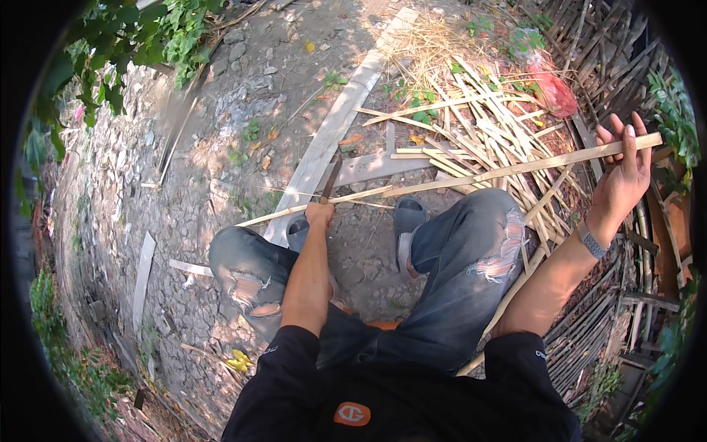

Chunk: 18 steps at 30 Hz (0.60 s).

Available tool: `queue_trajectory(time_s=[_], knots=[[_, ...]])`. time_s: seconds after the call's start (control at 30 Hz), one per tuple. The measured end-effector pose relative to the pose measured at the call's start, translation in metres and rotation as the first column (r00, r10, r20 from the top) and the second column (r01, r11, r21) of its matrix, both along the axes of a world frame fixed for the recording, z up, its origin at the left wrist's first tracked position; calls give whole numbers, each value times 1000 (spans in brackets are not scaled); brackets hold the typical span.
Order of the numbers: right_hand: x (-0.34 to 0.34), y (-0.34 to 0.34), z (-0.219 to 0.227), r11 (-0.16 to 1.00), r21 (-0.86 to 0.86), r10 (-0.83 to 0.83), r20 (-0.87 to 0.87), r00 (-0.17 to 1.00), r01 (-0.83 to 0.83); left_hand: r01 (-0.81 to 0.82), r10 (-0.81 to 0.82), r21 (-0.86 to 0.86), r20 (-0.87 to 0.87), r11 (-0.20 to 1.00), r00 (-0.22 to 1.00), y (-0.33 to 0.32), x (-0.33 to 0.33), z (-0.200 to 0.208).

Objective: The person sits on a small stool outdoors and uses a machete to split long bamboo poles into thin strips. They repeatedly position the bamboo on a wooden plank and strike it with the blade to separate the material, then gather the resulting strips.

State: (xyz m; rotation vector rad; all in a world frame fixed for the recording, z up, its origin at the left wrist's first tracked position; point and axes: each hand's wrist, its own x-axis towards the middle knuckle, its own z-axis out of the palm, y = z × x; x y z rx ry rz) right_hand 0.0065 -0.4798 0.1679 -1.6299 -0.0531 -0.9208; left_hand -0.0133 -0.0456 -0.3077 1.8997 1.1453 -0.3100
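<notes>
My left hand point(319, 213) is closed round the handle of a knife point(333, 179), its blade pointing away from me between my knees. A long, pale bamboo strip point(501, 172) runs across in front of me. Near the knife, it meets thinner, split-looking lengths that reach toward my left knee; whether the blade touches them I cannot tell. Out to the right, my raised right hand point(622, 177) holds the strip close to its far right end between thumb and fingers, some fingertips stretched up. A pile of similar bamboo strips point(482, 129) lies on the ground beyond my right knee.
A long grey plank point(313, 163) slants away on the ground, with a shorter board point(375, 168) beside it. Thin shavings point(434, 44) and a red plastic bag point(554, 90) lie farther off. Stacked sticks point(589, 324) line the right side; leafy branches point(173, 33) hang at upper left.
</notes>
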Motion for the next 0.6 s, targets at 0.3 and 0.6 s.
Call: queue_trajectory(time_s=[0.3,0.6], knots=[[-4,-42,-62,957,129,272,-95,957,-260,234,-309,342,184,910,933,-58,-23,30],[-6,-9,-55,968,154,194,37,980,-198,606,-649,349,9,715,761,-74,-57,3]])
